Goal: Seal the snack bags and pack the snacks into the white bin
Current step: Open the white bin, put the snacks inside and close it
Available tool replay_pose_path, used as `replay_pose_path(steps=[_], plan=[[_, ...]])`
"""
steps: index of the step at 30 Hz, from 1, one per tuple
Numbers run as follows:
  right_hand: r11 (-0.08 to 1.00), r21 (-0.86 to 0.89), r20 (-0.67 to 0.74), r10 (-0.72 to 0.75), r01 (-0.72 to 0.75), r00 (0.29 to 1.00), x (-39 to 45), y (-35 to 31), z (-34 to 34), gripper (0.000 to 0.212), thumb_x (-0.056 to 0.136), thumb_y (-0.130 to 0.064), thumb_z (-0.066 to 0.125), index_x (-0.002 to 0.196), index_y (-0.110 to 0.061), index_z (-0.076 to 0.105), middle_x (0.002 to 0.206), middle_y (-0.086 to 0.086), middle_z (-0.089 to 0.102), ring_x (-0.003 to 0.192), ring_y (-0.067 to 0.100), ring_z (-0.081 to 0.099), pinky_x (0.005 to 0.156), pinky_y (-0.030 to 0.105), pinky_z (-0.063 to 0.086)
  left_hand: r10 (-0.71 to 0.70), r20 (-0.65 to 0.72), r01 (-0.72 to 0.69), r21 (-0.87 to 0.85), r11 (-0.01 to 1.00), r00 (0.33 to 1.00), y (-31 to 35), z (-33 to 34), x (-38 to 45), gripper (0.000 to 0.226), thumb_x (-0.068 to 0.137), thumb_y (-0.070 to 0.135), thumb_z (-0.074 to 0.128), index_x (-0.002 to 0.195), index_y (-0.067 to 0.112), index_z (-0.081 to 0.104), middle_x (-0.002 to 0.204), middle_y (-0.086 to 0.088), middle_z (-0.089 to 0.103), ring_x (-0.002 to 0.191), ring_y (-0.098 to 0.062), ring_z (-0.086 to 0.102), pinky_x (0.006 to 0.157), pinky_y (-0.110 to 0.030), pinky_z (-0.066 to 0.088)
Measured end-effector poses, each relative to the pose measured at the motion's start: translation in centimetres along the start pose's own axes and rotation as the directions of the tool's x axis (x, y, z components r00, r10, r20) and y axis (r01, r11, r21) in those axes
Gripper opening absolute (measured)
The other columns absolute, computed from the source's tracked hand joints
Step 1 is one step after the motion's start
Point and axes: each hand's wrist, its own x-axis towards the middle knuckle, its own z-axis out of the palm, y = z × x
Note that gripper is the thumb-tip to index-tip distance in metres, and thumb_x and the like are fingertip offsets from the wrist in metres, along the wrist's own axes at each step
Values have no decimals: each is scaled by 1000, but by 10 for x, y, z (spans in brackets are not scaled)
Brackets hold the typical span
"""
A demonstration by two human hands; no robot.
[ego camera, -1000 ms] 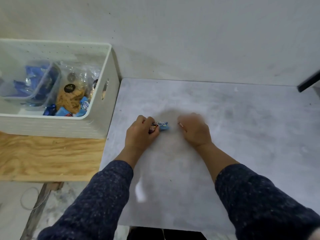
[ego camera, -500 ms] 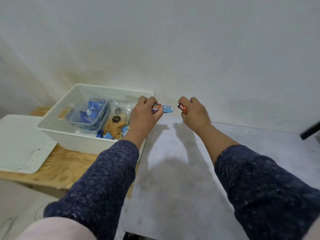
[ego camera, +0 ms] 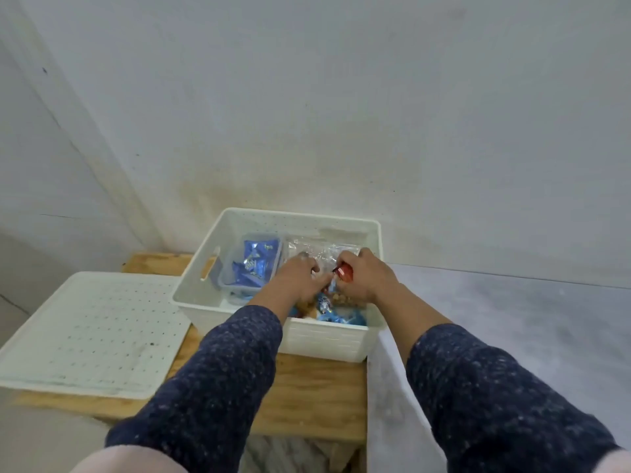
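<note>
White bin (ego camera: 239, 303): sitting on the wooden bench (ego camera: 317, 390), against the wall, with both hands reaching inside it.
Left hand (ego camera: 297, 279): hanging over the middle of the white bin, knuckles up, fingers curling downward; whether it is gripping anything I cannot tell, since the fingertips are hidden.
Right hand (ego camera: 367, 276): hovering over the right half of the white bin, just beside the left hand, fingers curling round a small red-wrapped candy (ego camera: 345, 272).
Small candies (ego camera: 327, 307): lying loose at the near edge of the white bin floor, blue wrappers showing below the two hands.
Clear tub (ego camera: 254, 268): standing in the left half of the white bin, holding blue snack packets.
Clear snack bag (ego camera: 317, 249): lying at the back of the white bin, behind the hands; whether its top is sealed I cannot tell.
Lid (ego camera: 92, 332): lying flat to the left of the white bin, white and dotted with small holes, resting partly on the wooden bench.
Grey bench top (ego camera: 512, 336): lying to the right of the white bin, its edge touching the bin's right side.
Sleeves (ego camera: 211, 380): dark blue speckled, covering both forearms up to the near side of the white bin.
</note>
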Motion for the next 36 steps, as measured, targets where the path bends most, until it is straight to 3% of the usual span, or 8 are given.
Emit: replay_pose_path(steps=[3,5,10,14,19,25,31,36], plan=[[999,-24,111,32,-29,993,-2,-4,5,67,80,-45,61,140,-33,35,137,9,38,124,29,47,103,40,43,10,180,-14,23,1000,984,-11,9,6,62,95,50,37,147,17,31,149,-16,36,132,-34,41,108,-41,36],[998,-4,108,62,-62,992,-4,-7,4,71,81,-45,61,144,-28,32,143,10,36,130,27,43,106,40,41,20,199,-28,37,999,980,-15,8,6,63,93,48,45,146,17,31,149,-14,37,131,-33,42,108,-42,37],[994,-63,101,101,-95,990,-8,-18,-11,67,79,-44,63,134,-11,45,137,12,47,125,31,49,99,37,45,73,102,-84,115,990,992,-16,-10,-1,63,91,44,52,143,14,35,149,-12,35,132,-31,41,107,-41,39],[992,-100,81,79,-71,994,-12,-34,-28,63,85,-37,60,135,-3,42,138,16,46,123,31,49,98,35,43,34,-51,-26,156,987,998,-23,-37,-20,58,94,40,46,141,8,37,146,-14,39,132,-31,42,105,-39,37],[993,-97,34,-69,72,997,-24,-74,-42,64,89,-39,54,138,-1,38,143,17,41,130,32,42,106,36,38,-92,-252,113,70,991,963,-53,-71,-60,55,95,42,45,135,5,42,136,-16,46,124,-31,47,102,-39,39],[961,5,2,-277,277,961,-48,-136,-25,52,87,-33,58,129,-2,49,133,18,49,121,32,48,96,31,39,-292,-405,283,-83,955,866,-107,-79,-143,52,95,41,45,131,4,45,131,-16,48,123,-30,45,100,-38,39],[900,93,51,-432,427,900,-68,-201,28,52,87,-36,59,124,-1,51,127,16,52,116,30,50,94,32,40,-531,-393,478,-232,847,751,-167,-51,-214,54,96,43,42,135,6,43,134,-13,47,126,-28,43,101,-39,40],[902,165,118,-419,398,900,-67,-247,98,59,81,-41,68,127,-7,53,124,11,58,112,25,56,93,32,43,-677,-289,576,-366,731,676,-226,-19,-234,61,93,47,45,138,5,40,138,-14,45,127,-28,44,101,-37,40]])
